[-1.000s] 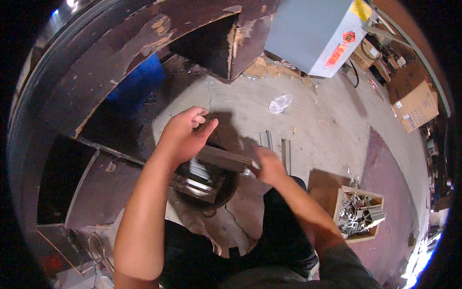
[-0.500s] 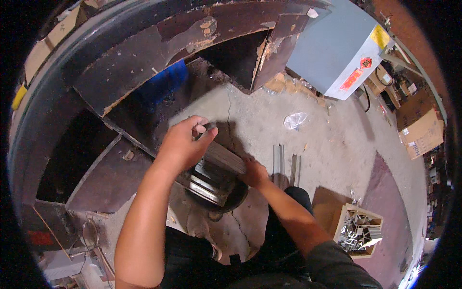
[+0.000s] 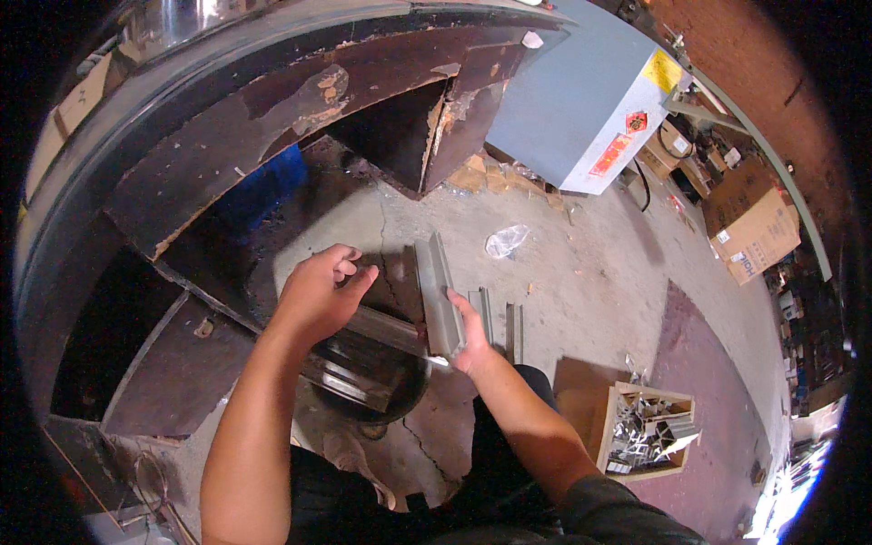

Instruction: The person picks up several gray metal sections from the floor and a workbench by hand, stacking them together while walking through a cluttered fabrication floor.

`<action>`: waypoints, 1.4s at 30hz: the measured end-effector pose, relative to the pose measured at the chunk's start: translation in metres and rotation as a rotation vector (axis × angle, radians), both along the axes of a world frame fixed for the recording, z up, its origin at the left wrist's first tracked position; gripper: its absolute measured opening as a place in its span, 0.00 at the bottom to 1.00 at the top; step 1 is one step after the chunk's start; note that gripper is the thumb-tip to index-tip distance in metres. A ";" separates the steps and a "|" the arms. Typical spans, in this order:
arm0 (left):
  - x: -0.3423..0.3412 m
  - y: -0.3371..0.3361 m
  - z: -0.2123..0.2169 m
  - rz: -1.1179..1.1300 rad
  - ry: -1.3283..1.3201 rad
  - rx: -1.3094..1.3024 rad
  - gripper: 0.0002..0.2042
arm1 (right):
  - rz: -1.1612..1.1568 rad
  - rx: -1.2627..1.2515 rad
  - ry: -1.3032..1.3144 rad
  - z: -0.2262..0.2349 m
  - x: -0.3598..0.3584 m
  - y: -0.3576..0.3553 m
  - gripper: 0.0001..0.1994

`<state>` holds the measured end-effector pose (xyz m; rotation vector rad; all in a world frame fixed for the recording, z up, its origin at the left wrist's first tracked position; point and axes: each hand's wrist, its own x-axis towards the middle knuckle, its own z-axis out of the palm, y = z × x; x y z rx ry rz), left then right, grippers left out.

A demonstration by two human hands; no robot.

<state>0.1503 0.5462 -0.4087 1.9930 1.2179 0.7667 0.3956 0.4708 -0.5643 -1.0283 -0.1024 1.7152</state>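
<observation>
Slippage looks the likeliest trouble: the grey metal channel piece (image 3: 438, 295) is pinched only at its lower end by the right hand (image 3: 470, 334), so it could tip and drop onto the black round tub (image 3: 368, 386) just below it. Left hand (image 3: 318, 292), left of the channel, is curled with bent wrist over another metal strip (image 3: 381, 327); whether it grips is unclear.

Metal channel (image 3: 439, 295) in right hand (image 3: 469, 338); left hand (image 3: 318, 292) beside; box of parts (image 3: 647, 430) right.

Left hand (image 3: 318, 295) curled, fingers bent; right hand (image 3: 468, 331) clasped, both forearms outstretched.
</observation>
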 end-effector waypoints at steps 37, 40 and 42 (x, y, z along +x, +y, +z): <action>0.005 -0.013 0.000 -0.030 0.131 -0.033 0.21 | 0.719 0.422 -1.824 -0.092 0.004 0.013 0.42; 0.016 -0.013 0.003 -0.054 0.116 -0.037 0.22 | 0.762 0.599 -1.954 -0.166 0.024 0.025 0.44; 0.014 -0.014 -0.001 -0.047 0.112 -0.052 0.22 | 0.828 0.613 -2.017 -0.193 0.020 0.028 0.45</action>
